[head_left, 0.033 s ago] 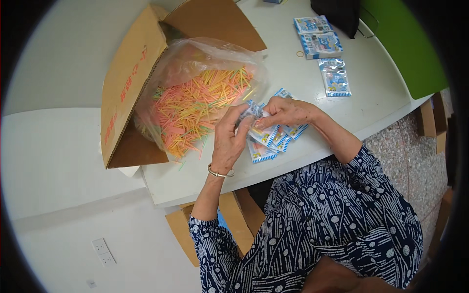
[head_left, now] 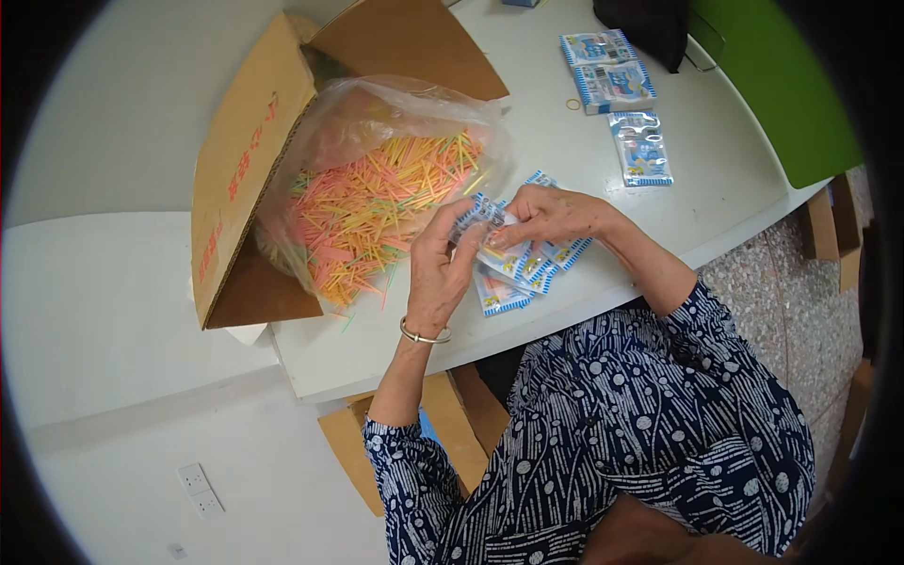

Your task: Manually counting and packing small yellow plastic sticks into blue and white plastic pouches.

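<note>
My left hand (head_left: 439,273), with a metal bangle at its wrist, pinches a small blue-and-white plastic packet (head_left: 505,258) between thumb and fingers. On the packet's other side, my right hand (head_left: 556,215) grips it with bent fingers. Both hands are close together over the table, and part of the packet is hidden by them. Several similar packets (head_left: 502,295) lie loosely overlapped on the table just beneath. To the left, thin pink, yellow and green sticks (head_left: 381,202) fill a clear plastic bag (head_left: 428,99) inside a tipped cardboard box (head_left: 247,188).
Farther right on the white table (head_left: 697,193) lie a stack of packets (head_left: 617,87) and another packet pile (head_left: 642,151). A rubber band (head_left: 573,104) sits beside them. A black bag (head_left: 650,26) and a green panel (head_left: 786,85) border the far right. Under the table stands an open carton (head_left: 350,447).
</note>
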Available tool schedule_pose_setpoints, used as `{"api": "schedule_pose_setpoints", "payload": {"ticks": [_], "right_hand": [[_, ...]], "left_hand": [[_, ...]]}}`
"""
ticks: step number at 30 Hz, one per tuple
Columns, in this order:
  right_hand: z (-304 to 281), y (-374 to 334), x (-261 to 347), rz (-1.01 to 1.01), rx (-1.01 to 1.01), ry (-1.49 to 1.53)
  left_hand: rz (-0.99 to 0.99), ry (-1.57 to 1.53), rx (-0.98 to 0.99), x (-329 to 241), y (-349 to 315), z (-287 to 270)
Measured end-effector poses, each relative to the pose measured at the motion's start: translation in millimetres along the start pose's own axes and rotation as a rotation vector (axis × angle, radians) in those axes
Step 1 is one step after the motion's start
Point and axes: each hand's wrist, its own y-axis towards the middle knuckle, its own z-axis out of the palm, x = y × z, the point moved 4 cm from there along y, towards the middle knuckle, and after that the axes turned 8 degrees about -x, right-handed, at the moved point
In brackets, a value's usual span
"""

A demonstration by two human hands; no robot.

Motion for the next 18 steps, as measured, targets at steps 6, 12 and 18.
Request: {"api": "schedule_pose_setpoints", "payload": {"ticks": [6,12,18], "right_hand": [[-63,-49,7,-0.224,-0.679,-0.276],[-103,-93,-61,0.083,-1.225,-1.034],[-110,-88,-82,0.023,-1.325,-1.002]], "left_hand": [[0.082,-0.117,-0.027,1,4,29],[0.344,0.402,-0.042,17,8,39],[0.546,0.823,-0.234,37,29,-43]]}}
